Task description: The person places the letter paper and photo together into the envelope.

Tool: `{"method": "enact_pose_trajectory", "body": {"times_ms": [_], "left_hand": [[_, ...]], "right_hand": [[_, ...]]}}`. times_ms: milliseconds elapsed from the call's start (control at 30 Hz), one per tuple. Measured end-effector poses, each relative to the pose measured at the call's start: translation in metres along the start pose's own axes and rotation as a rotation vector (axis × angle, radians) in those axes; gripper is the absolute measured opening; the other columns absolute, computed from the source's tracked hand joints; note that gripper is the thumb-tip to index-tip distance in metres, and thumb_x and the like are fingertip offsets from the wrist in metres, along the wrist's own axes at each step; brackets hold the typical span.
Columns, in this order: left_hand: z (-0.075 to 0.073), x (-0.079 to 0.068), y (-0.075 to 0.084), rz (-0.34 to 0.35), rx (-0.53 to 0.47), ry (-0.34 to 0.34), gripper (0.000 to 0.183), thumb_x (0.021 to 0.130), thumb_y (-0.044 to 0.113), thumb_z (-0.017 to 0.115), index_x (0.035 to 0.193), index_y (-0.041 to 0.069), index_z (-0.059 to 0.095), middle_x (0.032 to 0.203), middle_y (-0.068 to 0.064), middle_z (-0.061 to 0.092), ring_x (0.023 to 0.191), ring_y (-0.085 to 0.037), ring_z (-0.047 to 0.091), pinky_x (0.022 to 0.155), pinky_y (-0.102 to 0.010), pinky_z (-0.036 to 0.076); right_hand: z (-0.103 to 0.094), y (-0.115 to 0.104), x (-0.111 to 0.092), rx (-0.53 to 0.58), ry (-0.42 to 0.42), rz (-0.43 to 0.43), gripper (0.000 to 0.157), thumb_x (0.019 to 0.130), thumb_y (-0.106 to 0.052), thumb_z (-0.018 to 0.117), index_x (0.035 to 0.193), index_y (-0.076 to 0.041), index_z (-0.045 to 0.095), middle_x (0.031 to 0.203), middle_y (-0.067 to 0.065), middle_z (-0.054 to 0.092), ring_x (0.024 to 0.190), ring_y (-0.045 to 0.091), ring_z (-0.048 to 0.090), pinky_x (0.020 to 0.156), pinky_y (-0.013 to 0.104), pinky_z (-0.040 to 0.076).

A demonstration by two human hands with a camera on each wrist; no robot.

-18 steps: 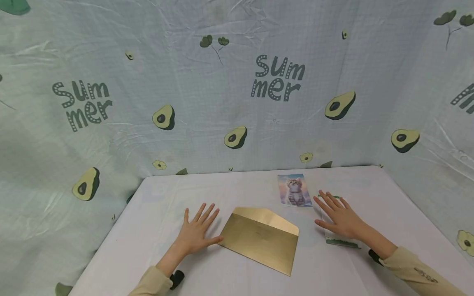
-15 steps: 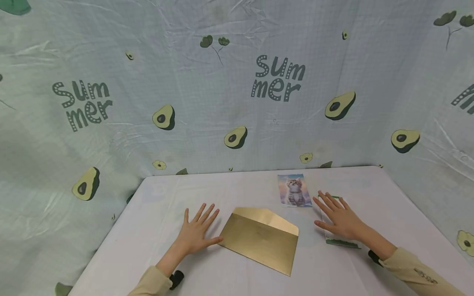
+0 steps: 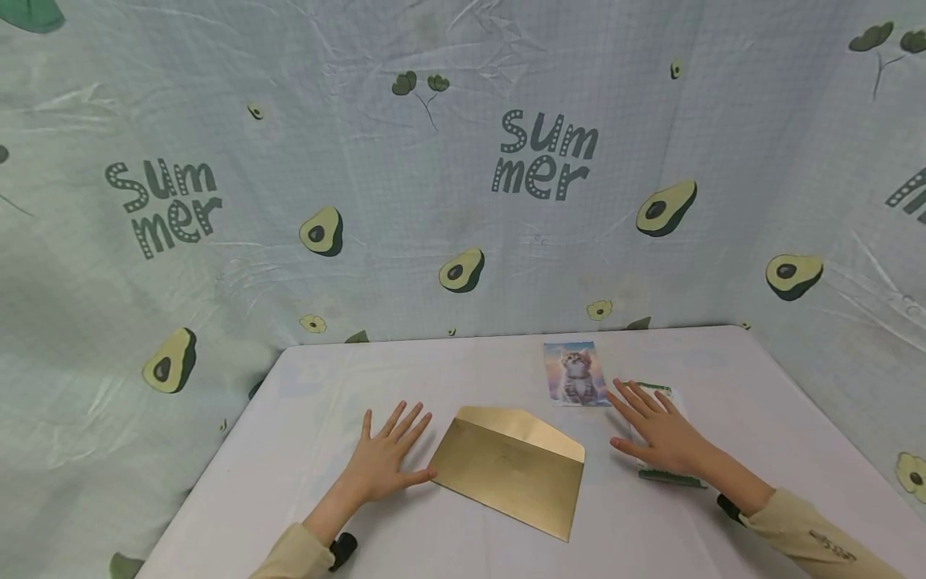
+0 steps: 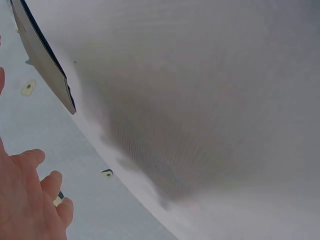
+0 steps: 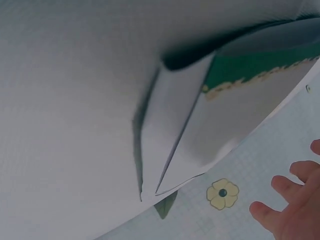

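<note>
A gold envelope (image 3: 506, 478) lies on the white table with its flap unfolded at the far side. My left hand (image 3: 379, 462) is held beside it, fingers spread, the thumb tip overlapping its left corner in the head view. My right hand (image 3: 661, 434), also spread, hovers over a folded white card with green borders (image 3: 673, 477) and covers much of it. From the right wrist, the card (image 5: 195, 115) shows its fold standing a little apart, below the fingers (image 5: 295, 187). Neither hand holds anything. A picture of a kitten (image 3: 576, 374) lies just beyond the right fingertips.
The white-covered table (image 3: 340, 378) ends at the back against a pale curtain (image 3: 398, 185) printed with avocados and "summer". More curtain hangs at both sides. Dark camera straps (image 3: 343, 549) sit at the wrists.
My right hand has shifted slightly left, uncovering more of the card's green top edge. The left hand stays nearly in place, and the head view has tilted very slightly.
</note>
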State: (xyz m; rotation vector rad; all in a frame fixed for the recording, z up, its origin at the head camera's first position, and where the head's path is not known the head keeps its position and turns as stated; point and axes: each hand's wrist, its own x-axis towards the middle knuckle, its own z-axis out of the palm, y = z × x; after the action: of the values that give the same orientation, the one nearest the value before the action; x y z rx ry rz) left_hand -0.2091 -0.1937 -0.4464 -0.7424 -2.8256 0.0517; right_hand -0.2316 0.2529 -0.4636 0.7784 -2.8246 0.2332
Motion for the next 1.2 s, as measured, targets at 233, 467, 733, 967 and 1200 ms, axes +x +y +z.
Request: {"method": "enact_pose_trajectory", "body": {"times_ms": [233,467,733,967,1200], "left_hand": [[0.000,-0.001,0.001,0.033,0.028,0.024,0.082,0.074,0.070,0.045,0.139,0.022,0.032,0.145,0.000,0.030,0.134,-0.027,0.028,0.097,-0.066,0.019],[0.000,-0.001,0.004,0.054,0.019,0.016,0.083,0.074,0.070,0.047,0.140,0.022,0.030,0.147,0.002,0.027,0.135,-0.026,0.026,0.098,-0.065,0.020],[-0.003,0.000,0.011,0.080,-0.004,-0.020,0.084,0.075,0.070,0.046,0.141,0.021,0.027,0.148,0.003,0.023,0.136,-0.024,0.022,0.100,-0.064,0.016],[-0.002,0.003,0.013,0.142,0.007,0.007,0.084,0.075,0.069,0.046,0.140,0.019,0.030,0.147,0.000,0.027,0.135,-0.025,0.025,0.099,-0.064,0.019],[0.001,0.010,0.016,0.202,0.026,-0.010,0.084,0.075,0.069,0.048,0.139,0.018,0.031,0.145,-0.003,0.030,0.134,-0.025,0.027,0.099,-0.064,0.020]], "right_hand": [[-0.002,-0.008,0.000,0.036,0.003,-0.030,0.072,0.084,-0.050,0.051,0.142,-0.015,0.026,0.147,0.012,0.023,0.138,0.028,0.015,0.103,0.054,0.014],[-0.004,-0.017,0.003,0.023,-0.018,-0.049,0.070,0.086,-0.051,0.047,0.141,-0.014,0.026,0.148,0.010,0.022,0.137,0.006,-0.012,0.100,0.017,-0.025],[-0.004,-0.026,0.007,0.035,-0.002,-0.081,0.069,0.086,-0.052,0.047,0.141,-0.015,0.028,0.148,0.009,0.022,0.134,-0.001,-0.013,0.100,0.016,-0.024],[-0.003,-0.035,0.012,0.056,-0.016,-0.090,0.070,0.085,-0.052,0.048,0.141,-0.015,0.028,0.146,0.011,0.027,0.139,0.021,0.011,0.109,0.049,0.006],[0.000,-0.044,0.017,0.046,0.008,-0.160,0.067,0.085,-0.050,0.050,0.138,-0.012,0.033,0.143,0.013,0.032,0.130,0.033,0.033,0.100,0.058,0.020]]}}
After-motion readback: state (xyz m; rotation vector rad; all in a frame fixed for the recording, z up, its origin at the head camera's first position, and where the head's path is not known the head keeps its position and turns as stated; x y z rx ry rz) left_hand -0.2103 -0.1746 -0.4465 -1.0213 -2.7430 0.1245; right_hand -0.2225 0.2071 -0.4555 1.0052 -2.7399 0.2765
